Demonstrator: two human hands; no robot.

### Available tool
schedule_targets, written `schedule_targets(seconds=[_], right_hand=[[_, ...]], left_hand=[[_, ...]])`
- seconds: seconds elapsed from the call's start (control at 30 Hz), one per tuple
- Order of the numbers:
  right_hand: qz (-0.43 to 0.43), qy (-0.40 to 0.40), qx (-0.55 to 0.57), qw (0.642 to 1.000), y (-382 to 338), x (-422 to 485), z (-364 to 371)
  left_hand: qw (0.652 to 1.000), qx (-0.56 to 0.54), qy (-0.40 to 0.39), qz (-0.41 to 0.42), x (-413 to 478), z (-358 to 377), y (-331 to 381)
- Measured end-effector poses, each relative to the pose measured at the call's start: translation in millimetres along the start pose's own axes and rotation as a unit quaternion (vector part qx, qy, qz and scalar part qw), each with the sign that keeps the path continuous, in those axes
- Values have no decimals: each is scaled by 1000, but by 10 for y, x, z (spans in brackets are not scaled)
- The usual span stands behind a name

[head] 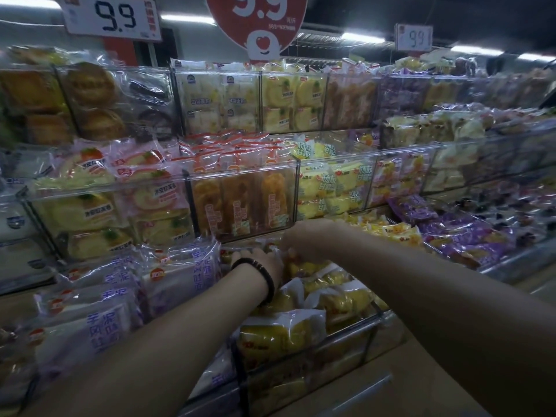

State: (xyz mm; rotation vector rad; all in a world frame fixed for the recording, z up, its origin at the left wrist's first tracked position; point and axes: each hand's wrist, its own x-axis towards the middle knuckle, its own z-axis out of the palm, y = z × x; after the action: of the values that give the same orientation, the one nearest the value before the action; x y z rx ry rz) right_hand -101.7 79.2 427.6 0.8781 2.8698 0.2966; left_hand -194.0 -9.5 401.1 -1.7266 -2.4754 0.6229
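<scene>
- At the near edge of the shelf, a clear-fronted bin (355, 335) holds a heap of yellow cake packets (279, 331); both arms reach over it.
- The left hand (261, 261), with a black bead bracelet (264, 276) on its wrist, lies at the back of the heap. Its fingers are stretched forward, fairly flat on the packets and curled round nothing.
- The right hand (304, 240) is just beside it and a little further in. Its knuckles are up and its fingers bend down into the wrappers; I cannot tell whether they have hold of a packet.
- Left of the heap and touching it lie white packets with purple lettering (180, 276).
- Directly above the hands is an acrylic box of orange bread sticks (240, 203), flanked by swirl roll packets (90, 188) on the left and yellow packets with green lettering (334, 183) on the right.
- Purple-wrapped packets (457, 233) lie to the right on the low tier.
- Furthest off, the top tier holds round brown cakes (90, 85), with a white 9.9 price card (112, 18) and a red round 9.9 sign (258, 16) overhead.
</scene>
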Motion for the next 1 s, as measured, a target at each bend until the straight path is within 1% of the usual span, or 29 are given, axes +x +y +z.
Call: schedule_targets(seconds=[0.07, 0.2, 0.37, 0.43, 0.5, 0.53, 0.63, 0.7, 0.8, 0.93, 1.0], right_hand=[[0, 15, 25, 1000, 70, 0, 57], [-18, 62, 60, 996, 116, 38, 239], [-33, 87, 106, 990, 75, 53, 392], [-18, 85, 75, 993, 53, 46, 432], [-1, 90, 5, 996, 47, 36, 418], [-2, 83, 3, 997, 50, 25, 391], [-2, 65, 59, 996, 82, -13, 324], [15, 81, 53, 995, 96, -47, 301], [46, 98, 39, 993, 89, -89, 298], [76, 95, 43, 992, 29, -86, 370], [86, 89, 42, 991, 3, -45, 433]], left_hand=[[1000, -7, -8, 16, -35, -62, -7], [998, 2, 5, 62, 0, -54, -78], [997, -24, 40, 62, 159, 179, -247], [995, -34, 64, 70, 171, 212, -240], [992, -35, 86, 86, 179, 213, -249], [991, -36, 90, 95, 175, 196, -265], [988, -52, 93, 109, 99, 60, -369], [988, -45, 87, 116, 31, -21, -429], [990, -5, 78, 119, -21, 9, -451], [984, -12, 133, 122, 21, 131, -479], [982, -19, 146, 120, 26, 164, -483]])
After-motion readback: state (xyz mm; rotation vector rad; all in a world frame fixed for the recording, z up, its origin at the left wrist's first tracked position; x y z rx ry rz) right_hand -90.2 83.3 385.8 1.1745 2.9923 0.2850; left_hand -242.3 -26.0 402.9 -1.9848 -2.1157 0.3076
